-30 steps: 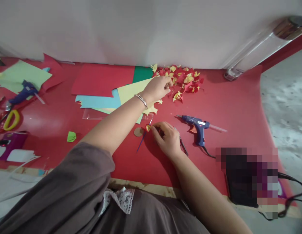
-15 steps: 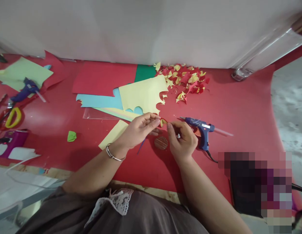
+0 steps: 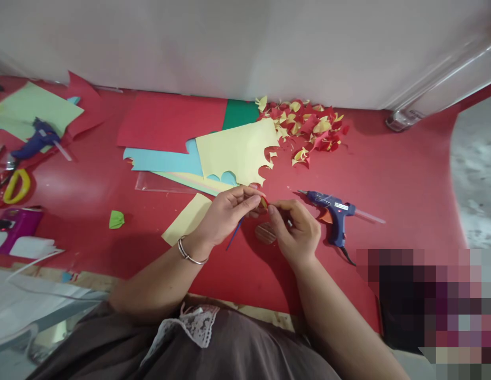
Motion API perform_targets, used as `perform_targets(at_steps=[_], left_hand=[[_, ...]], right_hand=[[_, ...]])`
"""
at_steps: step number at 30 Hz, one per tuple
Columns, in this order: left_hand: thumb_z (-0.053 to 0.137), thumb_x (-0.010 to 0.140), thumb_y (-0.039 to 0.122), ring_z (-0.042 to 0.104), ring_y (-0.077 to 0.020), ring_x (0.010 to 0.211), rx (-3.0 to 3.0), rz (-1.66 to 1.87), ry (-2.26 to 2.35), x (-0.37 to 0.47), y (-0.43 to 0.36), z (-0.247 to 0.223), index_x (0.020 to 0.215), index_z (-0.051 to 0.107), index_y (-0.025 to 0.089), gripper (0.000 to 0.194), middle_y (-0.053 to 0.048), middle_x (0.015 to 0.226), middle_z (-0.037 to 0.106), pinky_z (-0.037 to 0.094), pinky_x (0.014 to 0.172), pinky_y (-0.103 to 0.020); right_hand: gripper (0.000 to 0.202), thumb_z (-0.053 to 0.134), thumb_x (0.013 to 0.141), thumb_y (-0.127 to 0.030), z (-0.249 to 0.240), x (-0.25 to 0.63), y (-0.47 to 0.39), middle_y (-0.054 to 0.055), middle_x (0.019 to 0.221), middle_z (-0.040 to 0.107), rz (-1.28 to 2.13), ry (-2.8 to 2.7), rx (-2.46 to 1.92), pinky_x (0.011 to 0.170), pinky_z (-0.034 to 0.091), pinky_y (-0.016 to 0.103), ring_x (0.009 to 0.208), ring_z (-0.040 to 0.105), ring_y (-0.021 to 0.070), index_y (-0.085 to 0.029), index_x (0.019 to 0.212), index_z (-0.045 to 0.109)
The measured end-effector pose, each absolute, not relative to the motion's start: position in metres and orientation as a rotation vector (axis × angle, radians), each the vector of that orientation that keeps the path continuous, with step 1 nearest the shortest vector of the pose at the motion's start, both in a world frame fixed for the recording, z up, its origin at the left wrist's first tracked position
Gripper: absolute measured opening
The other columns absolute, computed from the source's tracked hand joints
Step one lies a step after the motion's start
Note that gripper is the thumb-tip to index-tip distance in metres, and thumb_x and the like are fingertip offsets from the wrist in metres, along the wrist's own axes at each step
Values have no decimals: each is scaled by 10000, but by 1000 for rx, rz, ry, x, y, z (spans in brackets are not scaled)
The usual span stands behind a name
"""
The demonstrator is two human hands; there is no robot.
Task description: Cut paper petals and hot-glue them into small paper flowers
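Between both hands is a small red and yellow paper piece, partly hidden by fingers. My left hand, with a bangle on its wrist, is closed and pinches the piece. My right hand is also closed, thumb and forefinger at the piece's right edge. Under the hands lies a round brown striped disc, partly covered. A thin blue stick shows below my left hand. Right of my right hand, a blue glue gun rests on its side with a clear glue stick in its back.
Cut yellow paper overlaps blue, red and green sheets. Behind it lies a heap of red and yellow scraps. At left are another glue gun, yellow-handled scissors and a purple power strip. A green paper piece lies alone.
My right fingers have come closer to my left fingers, and the paper piece is more covered now. The whole view has shifted slightly; the things on the table lie as before.
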State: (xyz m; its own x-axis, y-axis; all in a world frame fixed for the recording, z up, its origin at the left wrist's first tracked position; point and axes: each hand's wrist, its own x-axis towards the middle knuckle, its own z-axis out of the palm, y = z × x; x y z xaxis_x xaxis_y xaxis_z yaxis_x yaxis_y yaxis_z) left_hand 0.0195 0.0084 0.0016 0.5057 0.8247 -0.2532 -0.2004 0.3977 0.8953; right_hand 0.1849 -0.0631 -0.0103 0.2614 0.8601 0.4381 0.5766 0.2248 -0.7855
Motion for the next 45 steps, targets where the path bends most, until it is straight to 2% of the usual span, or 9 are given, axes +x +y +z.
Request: perform_targets(at_steps=[6, 13, 21, 29, 37, 45], left_hand=[[793, 937, 411, 682, -103, 735, 1047, 704, 817, 15, 11, 7, 983, 771, 183, 234, -14, 886, 704, 580, 747, -239], [743, 966, 405, 674, -111, 752, 1111, 679, 794, 10, 13, 8, 976, 763, 187, 219, -31, 889, 710, 532, 672, -223], [692, 978, 420, 649, -133, 743, 1252, 679, 832, 8, 13, 13, 928, 741, 208, 224, -31, 830, 695, 512, 651, -250], [619, 1062, 428, 541, -112, 690, 1589, 700, 894, 6, 10, 9, 949, 701, 202, 266, 11, 763, 622, 442, 667, -256], [599, 1070, 454, 577, -132, 727, 1555, 684, 863, 5, 12, 8, 878, 673, 203, 325, -10, 766, 651, 461, 674, -254], [637, 1050, 450, 649, -131, 722, 1593, 677, 916, 4, 8, 7, 956, 719, 198, 281, -16, 809, 697, 523, 689, -246]], right_hand=[[84, 701, 994, -245, -10, 185, -65, -24, 738, 694, 470, -1374, -1455, 584, 492, 257, 585, 594, 106, -223, 927, 747], [129, 685, 999, -303, -11, 185, -67, -6, 757, 718, 582, -1320, -1477, 603, 517, 273, 603, 624, 123, -224, 929, 759], [148, 671, 997, -317, -11, 187, -66, -4, 746, 719, 615, -1385, -1498, 602, 521, 270, 598, 630, 127, -224, 915, 751], [163, 659, 995, -310, -9, 185, -65, -10, 740, 723, 618, -1442, -1516, 617, 505, 266, 584, 610, 119, -223, 886, 743], [143, 656, 990, -278, -11, 185, -65, -17, 723, 707, 600, -1449, -1507, 592, 487, 261, 574, 603, 114, -219, 886, 733], [100, 660, 977, -243, -11, 186, -64, -6, 767, 735, 530, -1513, -1475, 598, 495, 267, 593, 611, 118, -222, 915, 736]])
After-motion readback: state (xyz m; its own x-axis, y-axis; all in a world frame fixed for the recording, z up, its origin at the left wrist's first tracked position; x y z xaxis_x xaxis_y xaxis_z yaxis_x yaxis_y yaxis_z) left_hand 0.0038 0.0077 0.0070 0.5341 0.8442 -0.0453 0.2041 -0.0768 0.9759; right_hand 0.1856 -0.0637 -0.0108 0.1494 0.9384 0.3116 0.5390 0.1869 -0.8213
